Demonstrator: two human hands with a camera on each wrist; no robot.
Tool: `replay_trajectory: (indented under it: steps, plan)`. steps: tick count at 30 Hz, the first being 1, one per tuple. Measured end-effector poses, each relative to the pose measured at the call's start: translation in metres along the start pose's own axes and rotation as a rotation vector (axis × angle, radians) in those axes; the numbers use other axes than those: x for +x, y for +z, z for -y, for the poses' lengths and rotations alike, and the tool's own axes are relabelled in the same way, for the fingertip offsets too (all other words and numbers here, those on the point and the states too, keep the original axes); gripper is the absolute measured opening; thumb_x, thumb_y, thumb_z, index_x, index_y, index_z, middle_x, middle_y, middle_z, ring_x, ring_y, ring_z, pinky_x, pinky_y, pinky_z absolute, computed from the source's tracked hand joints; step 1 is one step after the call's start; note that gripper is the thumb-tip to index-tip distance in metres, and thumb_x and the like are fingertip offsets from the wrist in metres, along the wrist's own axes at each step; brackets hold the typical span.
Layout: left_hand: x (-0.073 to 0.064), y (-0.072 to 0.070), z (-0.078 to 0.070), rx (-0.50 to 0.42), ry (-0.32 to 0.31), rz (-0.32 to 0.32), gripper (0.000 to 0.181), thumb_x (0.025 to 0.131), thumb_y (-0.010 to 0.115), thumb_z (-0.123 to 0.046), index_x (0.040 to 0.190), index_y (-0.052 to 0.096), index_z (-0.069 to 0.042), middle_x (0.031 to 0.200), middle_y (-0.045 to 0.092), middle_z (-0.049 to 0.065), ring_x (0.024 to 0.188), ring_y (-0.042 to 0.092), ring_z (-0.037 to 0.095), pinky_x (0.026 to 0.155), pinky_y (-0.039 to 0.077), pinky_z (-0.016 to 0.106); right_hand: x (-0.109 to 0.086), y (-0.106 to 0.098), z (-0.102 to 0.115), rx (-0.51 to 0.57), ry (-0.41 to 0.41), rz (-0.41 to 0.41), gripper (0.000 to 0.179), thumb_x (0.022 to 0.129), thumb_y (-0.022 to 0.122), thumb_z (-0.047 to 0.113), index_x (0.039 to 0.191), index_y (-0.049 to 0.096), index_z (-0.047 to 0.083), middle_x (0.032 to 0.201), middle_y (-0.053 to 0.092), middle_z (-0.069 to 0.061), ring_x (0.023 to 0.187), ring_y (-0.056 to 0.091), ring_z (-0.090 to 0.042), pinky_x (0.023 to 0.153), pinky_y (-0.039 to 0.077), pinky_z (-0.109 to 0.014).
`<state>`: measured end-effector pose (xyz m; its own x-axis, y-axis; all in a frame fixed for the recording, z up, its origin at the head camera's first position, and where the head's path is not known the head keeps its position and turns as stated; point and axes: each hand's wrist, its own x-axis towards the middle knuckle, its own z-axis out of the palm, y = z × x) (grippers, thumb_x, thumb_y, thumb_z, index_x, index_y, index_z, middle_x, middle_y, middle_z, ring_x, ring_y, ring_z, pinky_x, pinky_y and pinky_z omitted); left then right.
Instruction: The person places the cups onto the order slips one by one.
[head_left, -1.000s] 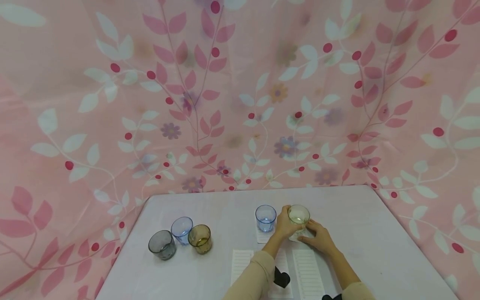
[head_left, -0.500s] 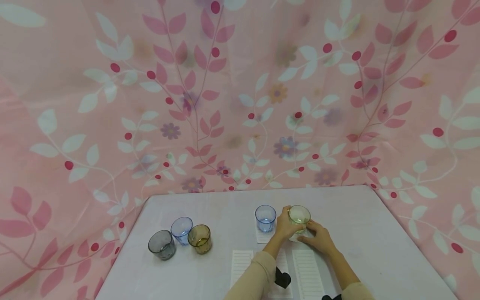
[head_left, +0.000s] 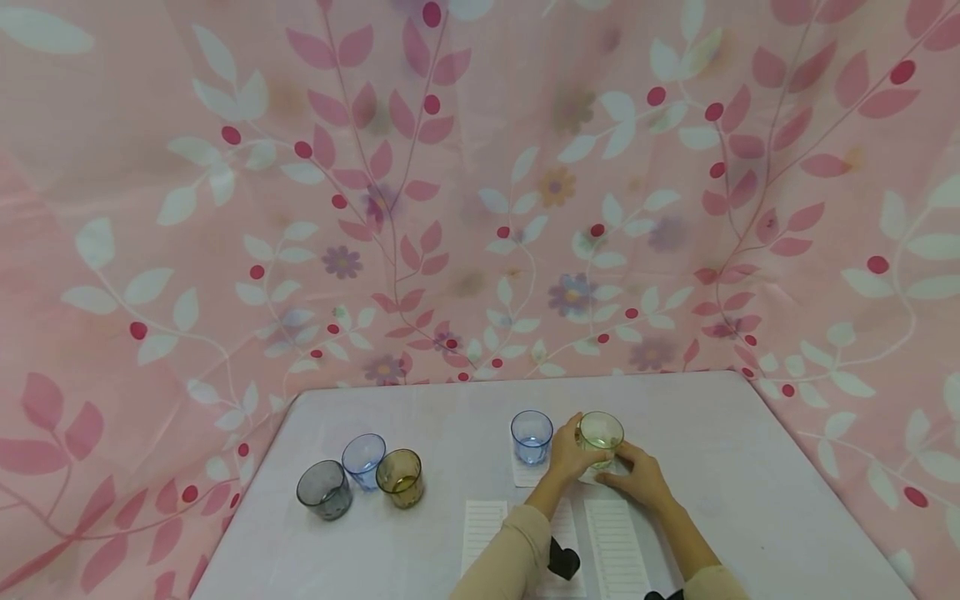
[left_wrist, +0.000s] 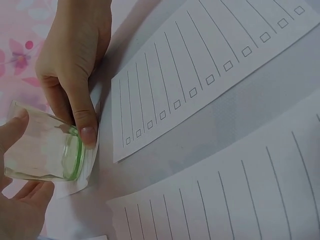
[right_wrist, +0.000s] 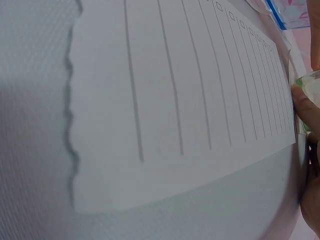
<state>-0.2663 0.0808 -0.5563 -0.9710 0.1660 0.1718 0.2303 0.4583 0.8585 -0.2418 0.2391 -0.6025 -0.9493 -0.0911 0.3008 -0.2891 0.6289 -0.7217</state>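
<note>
My left hand grips a clear green-tinted glass cup by its side, thumb and fingers spread round it. The cup stands over a small slip of lined paper, shown in the left wrist view. My right hand lies at the cup's right side. Its straight thumb touches the slip near the cup's green base, and the other fingers are partly hidden behind the cup. A blue glass cup stands just left of my left hand on another paper slip.
At the left of the table stand a grey glass cup, a second blue cup and an amber cup, close together. Strips of lined paper lie under and between my forearms. A pink floral curtain hangs behind the table.
The green cup has shifted very slightly to the right in my left hand. My right hand keeps its place beside it, and the other cups stand where they were.
</note>
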Motion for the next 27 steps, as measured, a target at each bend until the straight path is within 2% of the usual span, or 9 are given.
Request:
replay_trajectory:
  steps: [5, 8, 11, 16, 18, 21, 25, 27]
  plan:
    - [-0.003, 0.001, 0.005, -0.105, 0.000, -0.022, 0.084, 0.063, 0.086, -0.013, 0.134, 0.045, 0.006, 0.110, 0.064, 0.018, 0.102, 0.061, 0.028, 0.089, 0.052, 0.033, 0.000, 0.002, -0.002, 0.001, -0.020, -0.008, 0.058, 0.067, 0.085, 0.022, 0.115, 0.064, -0.002, 0.122, 0.059, -0.024, 0.117, 0.050, -0.046, 0.097, 0.040, -0.060]
    - [-0.007, 0.001, 0.006, -0.129, -0.006, -0.025, 0.088, 0.062, 0.086, -0.011, 0.136, 0.042, 0.005, 0.118, 0.060, 0.021, 0.107, 0.059, 0.031, 0.092, 0.051, 0.035, 0.000, 0.003, -0.005, -0.018, -0.031, -0.015, 0.058, 0.067, 0.085, 0.022, 0.115, 0.064, -0.004, 0.121, 0.059, -0.025, 0.116, 0.050, -0.047, 0.097, 0.040, -0.059]
    - [-0.012, 0.000, 0.005, -0.159, 0.016, -0.035, 0.089, 0.063, 0.086, -0.010, 0.137, 0.039, 0.006, 0.128, 0.053, 0.025, 0.115, 0.054, 0.036, 0.095, 0.050, 0.038, -0.001, 0.004, -0.006, -0.039, -0.044, -0.027, 0.059, 0.066, 0.085, 0.021, 0.113, 0.063, -0.007, 0.121, 0.058, -0.027, 0.115, 0.050, -0.048, 0.097, 0.040, -0.059]
    - [-0.022, -0.004, -0.002, -0.291, 0.044, -0.063, 0.082, 0.066, 0.082, -0.003, 0.136, 0.040, 0.008, 0.137, 0.046, 0.024, 0.125, 0.044, 0.040, 0.102, 0.043, 0.041, -0.002, 0.002, -0.006, -0.049, -0.037, -0.032, 0.060, 0.065, 0.085, 0.022, 0.112, 0.063, -0.009, 0.121, 0.058, -0.028, 0.115, 0.050, -0.049, 0.097, 0.039, -0.060]
    - [-0.028, -0.006, -0.005, -0.340, 0.052, -0.083, 0.078, 0.068, 0.081, -0.001, 0.135, 0.042, 0.008, 0.137, 0.046, 0.023, 0.127, 0.043, 0.038, 0.104, 0.040, 0.040, -0.002, 0.002, -0.005, -0.052, -0.026, -0.025, 0.061, 0.066, 0.085, 0.023, 0.112, 0.063, -0.010, 0.121, 0.057, -0.028, 0.115, 0.049, -0.049, 0.097, 0.039, -0.060]
    - [-0.036, -0.011, -0.007, -0.363, 0.097, -0.130, 0.073, 0.069, 0.080, 0.001, 0.132, 0.044, 0.011, 0.134, 0.048, 0.026, 0.126, 0.044, 0.038, 0.103, 0.040, 0.040, -0.002, 0.001, -0.003, -0.053, -0.011, -0.011, 0.062, 0.067, 0.085, 0.024, 0.112, 0.062, -0.011, 0.122, 0.056, -0.028, 0.116, 0.048, -0.049, 0.098, 0.038, -0.060]
    - [-0.047, -0.021, -0.007, -0.372, 0.151, -0.191, 0.068, 0.069, 0.080, 0.001, 0.127, 0.048, 0.012, 0.128, 0.052, 0.027, 0.121, 0.049, 0.038, 0.100, 0.044, 0.039, -0.002, 0.000, -0.001, -0.042, 0.004, 0.001, 0.062, 0.068, 0.084, 0.022, 0.113, 0.061, -0.013, 0.124, 0.055, -0.030, 0.117, 0.047, -0.050, 0.100, 0.037, -0.060]
    - [-0.052, -0.028, -0.007, -0.406, 0.159, -0.200, 0.063, 0.071, 0.079, 0.001, 0.125, 0.050, 0.012, 0.125, 0.054, 0.027, 0.118, 0.052, 0.039, 0.099, 0.045, 0.039, -0.002, -0.001, 0.000, -0.041, 0.008, 0.005, 0.062, 0.068, 0.083, 0.022, 0.114, 0.060, -0.013, 0.124, 0.054, -0.031, 0.117, 0.046, -0.050, 0.100, 0.036, -0.060]
